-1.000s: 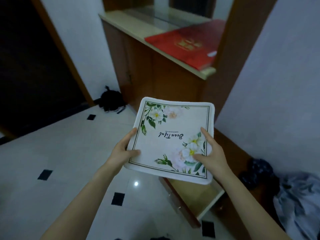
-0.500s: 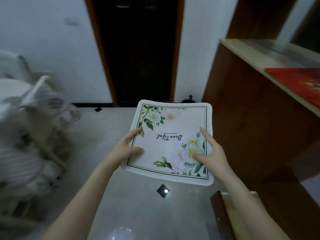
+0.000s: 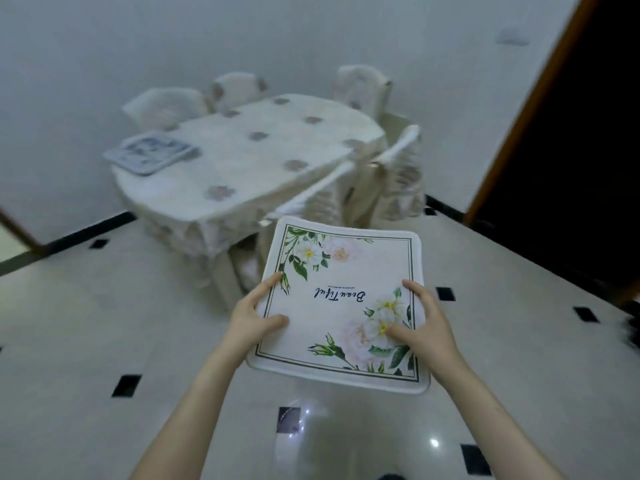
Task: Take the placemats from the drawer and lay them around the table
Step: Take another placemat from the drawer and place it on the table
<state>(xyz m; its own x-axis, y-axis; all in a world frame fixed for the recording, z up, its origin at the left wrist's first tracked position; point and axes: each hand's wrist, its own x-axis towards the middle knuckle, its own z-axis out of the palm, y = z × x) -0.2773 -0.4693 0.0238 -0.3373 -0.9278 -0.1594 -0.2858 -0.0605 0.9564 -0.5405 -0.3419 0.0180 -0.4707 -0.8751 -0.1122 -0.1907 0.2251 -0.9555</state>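
I hold the floral placemat [image 3: 341,306] out in front of me, above the tiled floor [image 3: 104,323], between both hands. My left hand [image 3: 254,320] grips its left edge, thumb pressed on top and fingers curled beneath; my right hand [image 3: 420,329] grips the right edge the same way (thumb on the printed flowers). The mat is nearly flat, its lettering upside down to me. Beyond it stands the cloth-covered surface [image 3: 242,157] with chairs [image 3: 398,174] around it, and a blue-patterned mat [image 3: 150,152] lies on its far left end.
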